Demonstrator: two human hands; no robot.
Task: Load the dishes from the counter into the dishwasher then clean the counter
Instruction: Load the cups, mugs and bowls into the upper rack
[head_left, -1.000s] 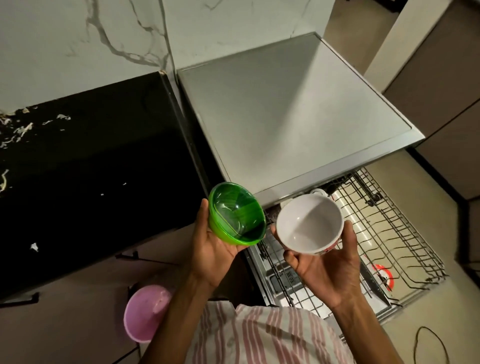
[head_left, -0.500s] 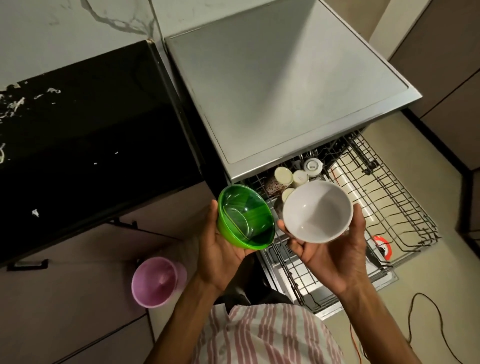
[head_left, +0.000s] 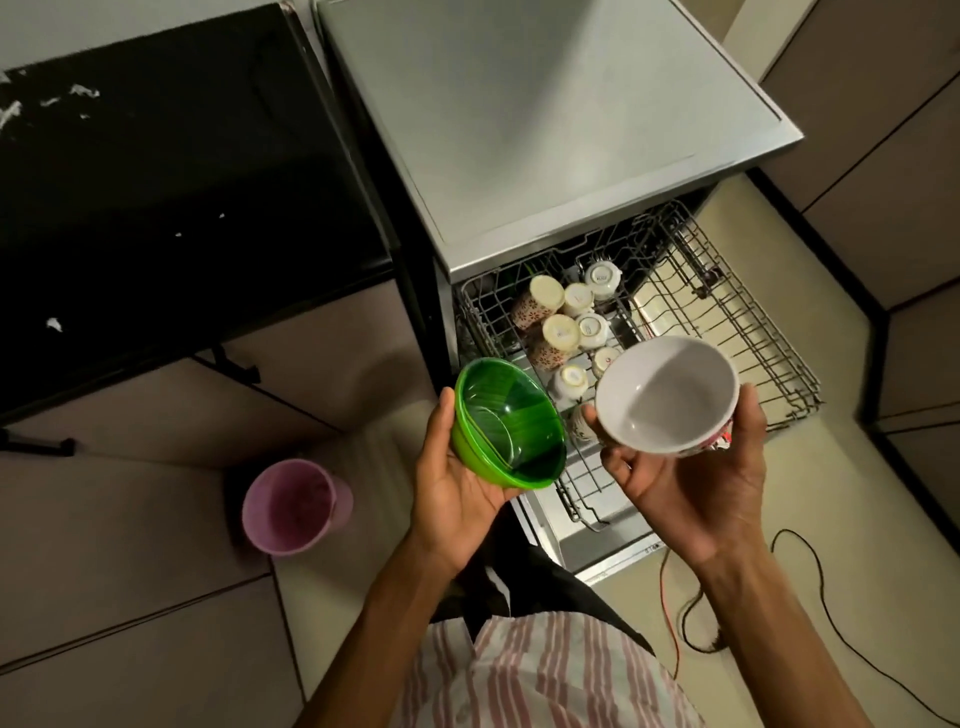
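Left hand (head_left: 457, 493) cups green bowl (head_left: 506, 426) from below; right hand (head_left: 685, 483) cradles white bowl (head_left: 667, 395), fingers curled round each. Both held mouth-up above pulled-out rack (head_left: 753, 332), w/ cups (head_left: 566, 327) already inverted, prob. picking free slots.

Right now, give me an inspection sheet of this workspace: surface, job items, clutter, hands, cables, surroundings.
Surface: black counter, white scraps scattered on it, no dishes seen.
Job's things: green bowl and white bowl, both held above the pulled-out dishwasher rack; cups upside down in the rack's left part.
Clutter: pink bin on the floor.
Hands: left hand holds the green bowl; right hand holds the white bowl.
Cables: black cable and red wire on the floor.
Surroundings: cabinets, tiled floor.
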